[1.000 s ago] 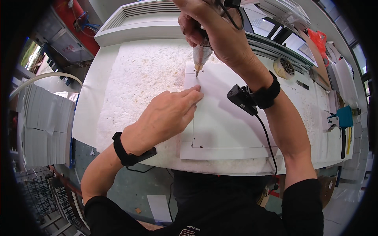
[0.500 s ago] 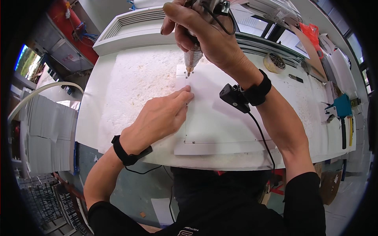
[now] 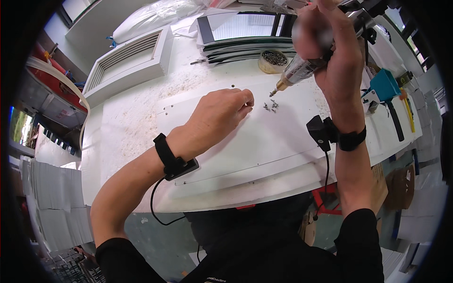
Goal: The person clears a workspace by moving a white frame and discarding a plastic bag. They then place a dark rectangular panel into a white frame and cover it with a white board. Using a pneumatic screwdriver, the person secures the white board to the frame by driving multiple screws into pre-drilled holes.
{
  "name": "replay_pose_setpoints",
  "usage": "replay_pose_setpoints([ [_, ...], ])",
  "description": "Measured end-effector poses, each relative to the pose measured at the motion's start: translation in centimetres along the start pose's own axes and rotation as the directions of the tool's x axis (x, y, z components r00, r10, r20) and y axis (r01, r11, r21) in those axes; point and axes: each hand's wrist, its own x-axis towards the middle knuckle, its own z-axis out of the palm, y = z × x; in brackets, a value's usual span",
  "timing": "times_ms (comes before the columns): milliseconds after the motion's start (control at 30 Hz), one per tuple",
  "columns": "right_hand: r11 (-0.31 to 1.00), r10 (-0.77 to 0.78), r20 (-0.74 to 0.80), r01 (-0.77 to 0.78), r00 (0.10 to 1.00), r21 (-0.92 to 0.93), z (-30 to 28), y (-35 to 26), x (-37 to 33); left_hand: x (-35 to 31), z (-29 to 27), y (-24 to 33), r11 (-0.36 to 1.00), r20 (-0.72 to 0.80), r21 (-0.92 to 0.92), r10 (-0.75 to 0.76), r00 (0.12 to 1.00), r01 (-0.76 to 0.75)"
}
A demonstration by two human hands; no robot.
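Note:
My right hand [image 3: 330,52] grips a power screwdriver [image 3: 302,70] held up over the bench, its tip pointing down-left. Just below that tip a small heap of screws [image 3: 271,106] lies on a flat white panel [image 3: 264,137]. My left hand [image 3: 219,115] rests on the panel with its fingers curled, fingertips next to the screws. I cannot tell whether it holds one. Both wrists carry black straps, and the right one has a small black box with a cable.
A round tin of screws [image 3: 273,60] stands behind the panel, near a stack of dark-edged frames [image 3: 245,37]. A white louvred grille [image 3: 127,63] lies at the back left. A teal tool [image 3: 384,85] and yellow-handled tools lie at the right. The bench top [image 3: 122,127] is dusty.
The view has swung, and the panel now lies wider in front of me. My right hand has lifted the screwdriver off the panel. My left hand has moved to the loose screws.

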Motion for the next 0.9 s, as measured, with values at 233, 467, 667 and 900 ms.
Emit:
replay_pose_setpoints([
  [233,0.991,0.082,-0.101,-0.070,0.991,0.117,-1.1,-1.7,-1.7,2.8,3.1,-0.4,0.984,0.054,0.119,0.125,0.991,-0.130],
  [467,0.996,0.051,-0.079,-0.045,0.996,0.075,-3.7,0.6,-1.8,3.9,3.5,0.1,0.981,0.077,0.139,0.129,0.989,-0.139],
  [667,0.963,0.160,-0.141,-0.123,0.977,0.238,-1.7,-1.9,-2.5,1.7,2.1,1.2,0.999,0.040,-0.046,0.026,0.999,-0.024],
  [900,0.917,-0.061,0.059,0.032,0.996,0.397,0.9,-0.5,-3.4,-7.2,-1.2,2.3,0.509,0.185,-0.764,-0.417,0.890,0.397],
])
